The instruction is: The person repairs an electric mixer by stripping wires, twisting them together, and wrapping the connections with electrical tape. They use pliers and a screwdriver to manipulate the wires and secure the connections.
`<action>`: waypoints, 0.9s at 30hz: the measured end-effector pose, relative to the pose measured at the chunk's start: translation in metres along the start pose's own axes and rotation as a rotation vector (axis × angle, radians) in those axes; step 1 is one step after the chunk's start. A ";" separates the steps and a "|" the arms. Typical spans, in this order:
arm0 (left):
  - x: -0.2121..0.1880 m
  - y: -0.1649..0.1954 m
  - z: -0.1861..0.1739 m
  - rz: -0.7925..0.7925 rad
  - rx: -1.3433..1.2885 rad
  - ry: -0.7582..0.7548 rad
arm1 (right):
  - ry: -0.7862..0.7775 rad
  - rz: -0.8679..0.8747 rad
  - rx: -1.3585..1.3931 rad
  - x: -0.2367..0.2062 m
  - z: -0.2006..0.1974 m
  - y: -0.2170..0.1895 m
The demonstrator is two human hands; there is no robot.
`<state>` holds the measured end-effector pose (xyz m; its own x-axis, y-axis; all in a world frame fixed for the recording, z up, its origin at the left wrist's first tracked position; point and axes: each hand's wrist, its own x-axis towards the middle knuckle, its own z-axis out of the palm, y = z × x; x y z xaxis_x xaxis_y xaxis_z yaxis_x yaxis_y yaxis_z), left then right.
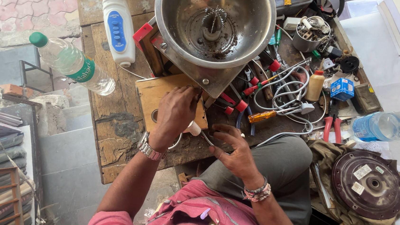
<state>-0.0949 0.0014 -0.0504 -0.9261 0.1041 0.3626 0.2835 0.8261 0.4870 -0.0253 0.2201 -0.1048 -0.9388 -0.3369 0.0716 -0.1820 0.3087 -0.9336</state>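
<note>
Our left hand [176, 113] closes around a white-handled tool [194, 128], pressing on the wooden board [151, 94] at 12 o'clock. Our right hand [235, 151] hovers open, empty, at 3 o'clock. We judge fastening underway beneath the steel bowl [214, 23]; steady downward pressure follows.

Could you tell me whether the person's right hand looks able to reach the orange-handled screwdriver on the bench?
Probably yes: the right hand is open beside the orange-handled screwdriver, with only loose white cable near it.
</note>
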 end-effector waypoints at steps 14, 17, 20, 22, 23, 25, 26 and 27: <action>0.000 -0.049 0.016 -0.094 -0.071 -0.088 | -0.090 0.067 0.617 0.015 0.020 0.046; -0.001 -0.054 0.016 -0.082 -0.116 -0.103 | -0.175 0.292 0.797 0.022 0.022 0.059; -0.003 -0.060 0.016 -0.050 -0.207 -0.105 | -0.399 0.313 1.136 0.030 0.018 0.059; -0.005 -0.062 0.018 -0.059 -0.248 -0.069 | -0.394 0.359 1.177 0.032 0.016 0.052; -0.006 -0.062 0.018 -0.062 -0.267 -0.049 | -0.393 0.381 1.197 0.033 0.015 0.048; -0.008 -0.060 0.017 -0.084 -0.230 -0.108 | -0.387 0.343 1.131 0.034 0.012 0.039; -0.009 -0.058 0.016 -0.094 -0.214 -0.140 | -0.380 0.325 1.097 0.034 0.011 0.035; -0.009 -0.056 0.014 -0.059 -0.232 -0.135 | -0.366 0.338 1.168 0.035 0.010 0.032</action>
<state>-0.1057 -0.0378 -0.0923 -0.9632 0.1454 0.2262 0.2630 0.6856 0.6788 -0.0606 0.2094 -0.1356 -0.7186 -0.6776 -0.1564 0.5902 -0.4752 -0.6526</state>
